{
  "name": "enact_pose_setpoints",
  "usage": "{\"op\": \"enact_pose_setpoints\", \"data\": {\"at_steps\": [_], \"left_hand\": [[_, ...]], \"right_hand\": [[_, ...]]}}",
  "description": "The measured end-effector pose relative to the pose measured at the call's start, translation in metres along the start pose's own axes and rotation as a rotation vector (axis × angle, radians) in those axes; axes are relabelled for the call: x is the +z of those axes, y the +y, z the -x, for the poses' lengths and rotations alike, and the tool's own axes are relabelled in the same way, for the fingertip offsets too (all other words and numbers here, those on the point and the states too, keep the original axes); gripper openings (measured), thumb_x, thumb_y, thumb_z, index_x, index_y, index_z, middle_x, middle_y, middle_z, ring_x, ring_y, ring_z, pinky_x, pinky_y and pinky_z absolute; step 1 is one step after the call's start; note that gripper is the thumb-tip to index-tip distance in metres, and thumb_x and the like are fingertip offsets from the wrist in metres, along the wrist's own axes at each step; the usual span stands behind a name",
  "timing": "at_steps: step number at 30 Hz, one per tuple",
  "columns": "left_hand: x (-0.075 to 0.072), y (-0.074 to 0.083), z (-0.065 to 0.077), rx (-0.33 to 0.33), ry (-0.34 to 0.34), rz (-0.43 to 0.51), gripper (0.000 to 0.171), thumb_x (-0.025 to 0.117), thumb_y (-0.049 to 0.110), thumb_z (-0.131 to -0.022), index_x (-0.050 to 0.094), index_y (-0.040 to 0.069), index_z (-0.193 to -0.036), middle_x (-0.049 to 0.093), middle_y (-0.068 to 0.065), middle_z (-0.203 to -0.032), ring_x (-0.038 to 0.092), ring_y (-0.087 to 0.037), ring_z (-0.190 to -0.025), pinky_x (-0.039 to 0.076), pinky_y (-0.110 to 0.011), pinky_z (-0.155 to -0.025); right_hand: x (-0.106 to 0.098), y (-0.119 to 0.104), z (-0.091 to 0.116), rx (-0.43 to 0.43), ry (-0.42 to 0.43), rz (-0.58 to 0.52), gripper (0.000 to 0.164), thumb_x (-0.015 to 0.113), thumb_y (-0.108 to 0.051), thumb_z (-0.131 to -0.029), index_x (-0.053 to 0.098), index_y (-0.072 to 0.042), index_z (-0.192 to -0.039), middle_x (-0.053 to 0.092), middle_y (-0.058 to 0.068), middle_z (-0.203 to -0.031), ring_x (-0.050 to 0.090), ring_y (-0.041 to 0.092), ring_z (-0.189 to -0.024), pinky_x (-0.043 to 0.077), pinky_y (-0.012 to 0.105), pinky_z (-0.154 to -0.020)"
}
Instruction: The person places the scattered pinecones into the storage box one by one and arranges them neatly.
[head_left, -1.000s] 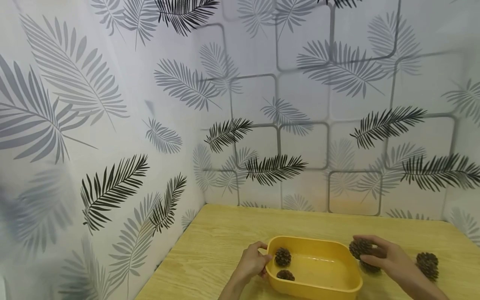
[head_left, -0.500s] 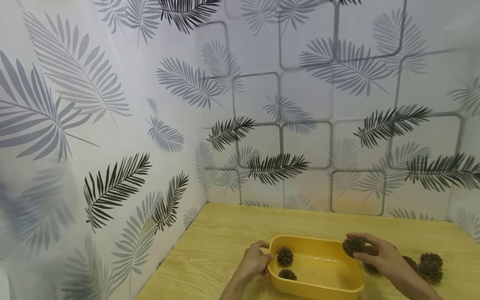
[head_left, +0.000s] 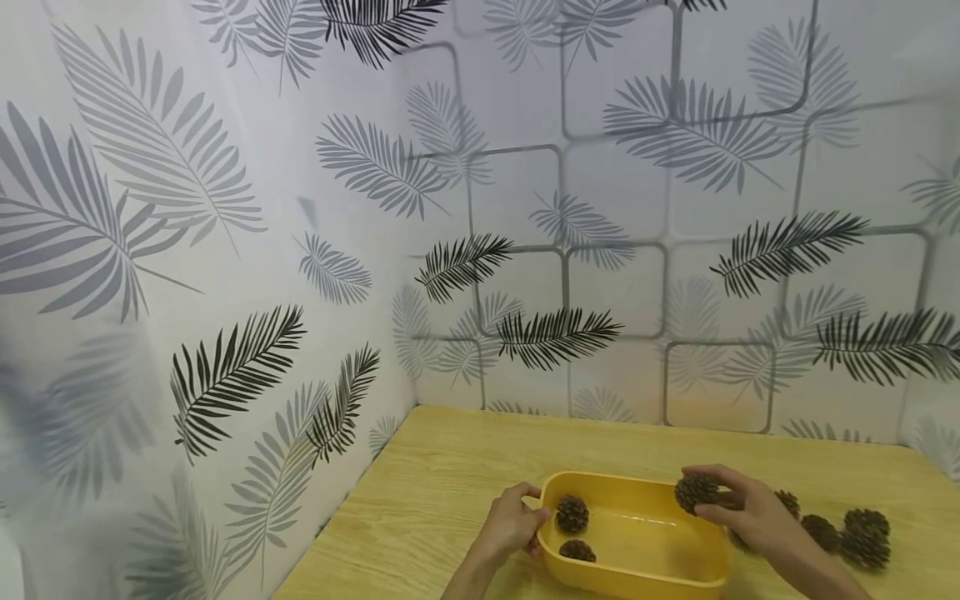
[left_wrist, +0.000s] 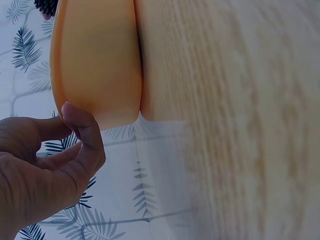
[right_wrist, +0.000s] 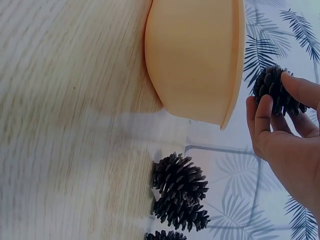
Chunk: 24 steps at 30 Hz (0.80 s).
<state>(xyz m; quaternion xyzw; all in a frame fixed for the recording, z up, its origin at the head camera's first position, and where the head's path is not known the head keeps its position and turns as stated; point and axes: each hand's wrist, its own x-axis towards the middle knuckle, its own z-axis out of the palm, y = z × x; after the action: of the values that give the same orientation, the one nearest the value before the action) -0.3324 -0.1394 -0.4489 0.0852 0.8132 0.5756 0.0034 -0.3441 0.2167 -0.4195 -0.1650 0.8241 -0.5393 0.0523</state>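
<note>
A yellow rectangular basin (head_left: 637, 567) stands on the wooden table, with one pine cone (head_left: 572, 514) and another pine cone (head_left: 577, 551) inside at its left end. My left hand (head_left: 504, 527) pinches the basin's left rim between thumb and fingers, as the left wrist view shows up close. Above the basin's right rim, my right hand (head_left: 750, 512) holds a pine cone (head_left: 696, 492) in its fingertips. The right wrist view has this held pine cone (right_wrist: 272, 87) raised higher than the basin's rim (right_wrist: 235, 65).
Several more pine cones lie on the table right of the basin, among them one pine cone (head_left: 866, 537) at the far right and one (head_left: 821, 532) beside it. Leaf-patterned sheeting (head_left: 525, 250) hangs behind and left of the table (head_left: 450, 450).
My right hand has carried its pine cone left, up to the basin's right rim, uncovering pine cones behind it. The left hand keeps its hold on the rim.
</note>
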Motion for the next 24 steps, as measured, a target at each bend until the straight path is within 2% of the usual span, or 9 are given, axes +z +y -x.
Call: {"op": "enact_pose_setpoints", "data": {"at_steps": [6,12,24], "left_hand": [[0.001,-0.002,-0.001,-0.003,0.009,-0.002,0.033,0.066,0.003,-0.100,0.060,-0.007,-0.131,0.065,-0.013,-0.066,0.051,-0.007,-0.043,0.054,-0.020,-0.042],[0.002,-0.003,-0.002,-0.011,0.013,-0.004,0.034,0.066,0.003,-0.100,0.060,-0.007,-0.132,0.064,-0.012,-0.067,0.051,-0.008,-0.044,0.053,-0.020,-0.041],[0.001,-0.003,-0.003,-0.030,0.018,-0.011,0.033,0.067,0.005,-0.100,0.061,-0.004,-0.131,0.066,-0.014,-0.069,0.051,-0.008,-0.044,0.054,-0.021,-0.042]], "right_hand": [[0.008,0.000,-0.004,-0.008,0.005,-0.003,0.063,0.071,-0.020,-0.100,0.045,0.002,-0.152,0.037,0.035,-0.157,0.063,0.046,-0.120,0.059,0.057,-0.095],[0.013,-0.002,-0.006,-0.031,-0.007,-0.008,0.064,0.072,-0.021,-0.100,0.044,0.004,-0.152,0.039,0.035,-0.155,0.064,0.043,-0.118,0.060,0.055,-0.094],[0.020,-0.001,-0.013,-0.002,0.006,0.002,0.066,0.072,-0.027,-0.100,0.045,0.001,-0.153,0.036,0.035,-0.157,0.060,0.045,-0.123,0.058,0.056,-0.097]]}}
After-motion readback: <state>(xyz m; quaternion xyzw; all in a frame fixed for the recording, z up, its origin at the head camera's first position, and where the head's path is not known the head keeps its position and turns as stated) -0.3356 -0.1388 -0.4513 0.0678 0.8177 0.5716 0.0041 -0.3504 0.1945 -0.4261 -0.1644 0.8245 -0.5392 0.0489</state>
